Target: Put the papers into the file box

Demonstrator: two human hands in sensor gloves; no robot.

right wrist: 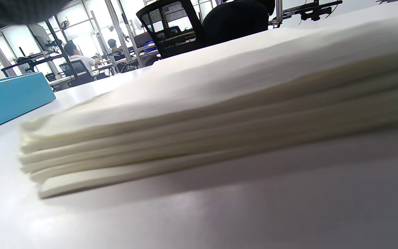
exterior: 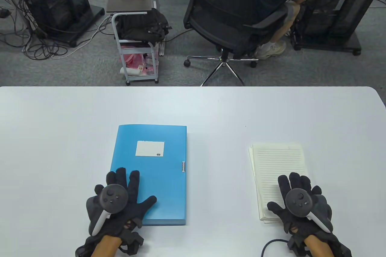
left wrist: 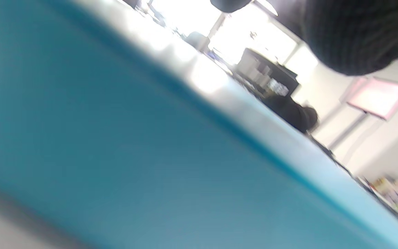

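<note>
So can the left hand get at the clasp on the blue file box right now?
Probably yes: the left hand rests on the closed file box, and the clasp on its right edge lies uncovered.

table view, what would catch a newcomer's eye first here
The bright blue file box lies closed and flat on the white table, left hand spread over its near corner. To its right sits a stack of lined papers, with the right hand on its near end.

A white table (exterior: 60, 148) carries a closed blue file box (exterior: 156, 178) lying flat at left and a stack of lined papers (exterior: 277, 163) well apart at right.
</note>
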